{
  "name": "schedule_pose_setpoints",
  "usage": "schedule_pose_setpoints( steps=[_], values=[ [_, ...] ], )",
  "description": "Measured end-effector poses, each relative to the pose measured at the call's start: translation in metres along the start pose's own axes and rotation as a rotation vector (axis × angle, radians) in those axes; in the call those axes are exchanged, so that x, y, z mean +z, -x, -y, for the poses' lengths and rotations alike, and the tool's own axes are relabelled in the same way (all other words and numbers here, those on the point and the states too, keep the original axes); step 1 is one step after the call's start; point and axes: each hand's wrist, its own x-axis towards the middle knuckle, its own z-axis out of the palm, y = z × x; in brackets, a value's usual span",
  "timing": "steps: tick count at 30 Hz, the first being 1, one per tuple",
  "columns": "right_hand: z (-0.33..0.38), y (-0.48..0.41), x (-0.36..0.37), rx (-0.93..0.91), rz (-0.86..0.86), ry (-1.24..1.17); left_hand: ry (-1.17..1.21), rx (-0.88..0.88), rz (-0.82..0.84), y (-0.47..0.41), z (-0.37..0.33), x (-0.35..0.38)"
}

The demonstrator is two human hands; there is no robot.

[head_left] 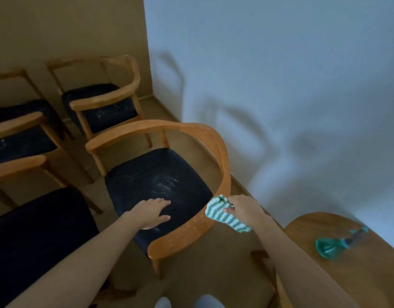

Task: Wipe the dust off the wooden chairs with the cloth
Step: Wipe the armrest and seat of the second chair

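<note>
A wooden chair [216, 143] with a curved orange-brown backrest and a dusty black seat stands in front of me. My left hand [152, 211] lies flat on the seat, fingers spread, holding nothing. My right hand [244, 207] grips a green-and-white striped cloth [224, 215] and presses it against the backrest's right arm, near its lower curve. White specks mark the rail below the cloth. A second chair [116, 94] of the same kind stands behind, towards the corner.
More chairs [18, 127] stand at the left, and a black cushioned seat [40, 230] is at lower left. A round wooden table [358, 276] at lower right bears a teal spray bottle [338, 243] lying on its side. A white wall runs close along the right.
</note>
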Motion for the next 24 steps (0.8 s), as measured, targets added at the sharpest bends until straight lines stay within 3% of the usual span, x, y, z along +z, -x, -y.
schedule_pose_setpoints(
  steps=[8,16,24],
  values=[
    [0.016,-0.089,-0.024,-0.318,-0.022,0.163,0.19,-0.306,-0.015,0.011,0.018,0.015],
    [0.023,-0.118,-0.016,-0.542,-0.182,0.287,0.432,-0.525,0.013,0.031,-0.033,0.077],
    [0.011,-0.08,0.098,-0.598,0.09,0.084,0.544,-0.615,-0.05,0.045,-0.048,0.128]
  ],
)
